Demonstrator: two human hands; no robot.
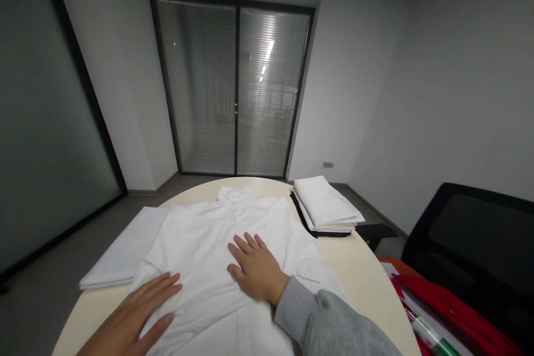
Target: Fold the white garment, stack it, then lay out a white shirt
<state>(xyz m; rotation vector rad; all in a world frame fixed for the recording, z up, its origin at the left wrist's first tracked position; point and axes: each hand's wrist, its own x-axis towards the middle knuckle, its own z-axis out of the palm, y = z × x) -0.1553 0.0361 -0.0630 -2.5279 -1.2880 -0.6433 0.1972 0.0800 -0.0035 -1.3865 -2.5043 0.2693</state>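
A white shirt [200,239] lies spread over the round table, its collar [236,194] at the far edge and its lower part running toward me. My right hand [256,270] rests flat on the middle of the shirt, fingers apart. Over the shirt's near left side is my left hand [142,311], fingers stretched out and thumb apart, holding nothing. Wrinkles run across the cloth between the two hands. The shirt's bottom end is partly hidden by my right sleeve and the frame's lower edge.
Folded white cloth [120,250] lies at the table's left edge. A stack of folded white garments [327,203] with a dark one beneath sits at the far right. Beyond the cream table [375,275] stands a black chair [471,245], with red fabric [454,306] on the right.
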